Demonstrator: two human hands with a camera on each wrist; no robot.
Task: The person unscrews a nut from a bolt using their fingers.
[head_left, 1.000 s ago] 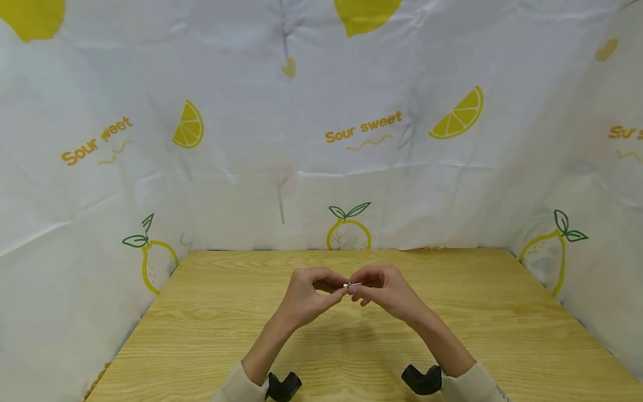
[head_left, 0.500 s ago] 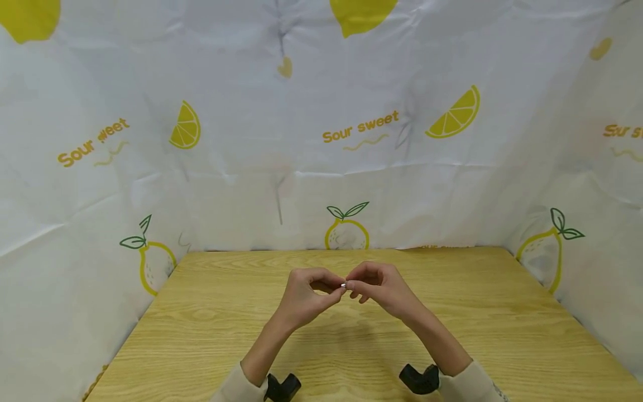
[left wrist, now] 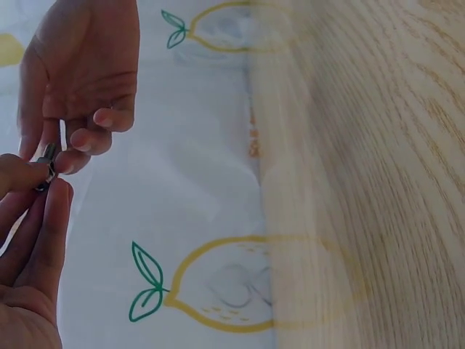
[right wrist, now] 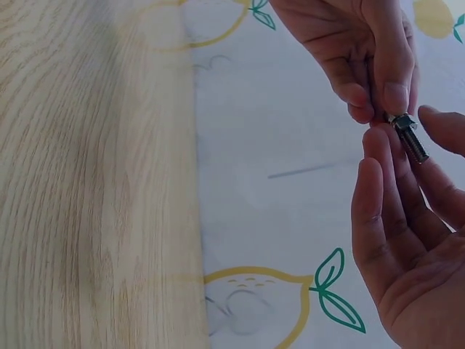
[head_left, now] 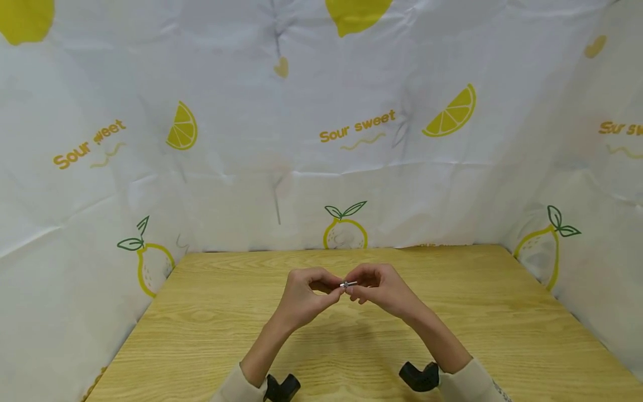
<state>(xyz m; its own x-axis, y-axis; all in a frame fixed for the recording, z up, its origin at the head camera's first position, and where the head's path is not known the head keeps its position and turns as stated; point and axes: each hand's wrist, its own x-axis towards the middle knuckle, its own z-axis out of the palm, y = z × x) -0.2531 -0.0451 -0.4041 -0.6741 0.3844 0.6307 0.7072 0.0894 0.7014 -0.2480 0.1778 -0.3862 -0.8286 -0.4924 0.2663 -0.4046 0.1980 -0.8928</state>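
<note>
A small silver bolt (head_left: 353, 283) is held up above the table between the two hands. Its threaded shank (right wrist: 418, 147) shows in the right wrist view, with a nut (right wrist: 405, 122) around it near the head end. My left hand (head_left: 307, 297) pinches that head end between thumb and forefinger. Around the shank end is my right hand (head_left: 389, 289). Its thumb (right wrist: 445, 129) stands off the bolt, while its long fingers lie just under the shank. From the left wrist view, the bolt (left wrist: 49, 154) is partly covered by the left thumb.
A wood-grain table (head_left: 226, 335) spreads below both hands. White cloth (head_left: 241, 201) printed with lemons encloses it at the back and sides. Black curved pieces (head_left: 283, 387) sit at both sleeve cuffs.
Half a second ago the right thumb and fingers covered the shank; now they have parted and it shows again. The left hand keeps its pinch. The head view has shifted slightly.
</note>
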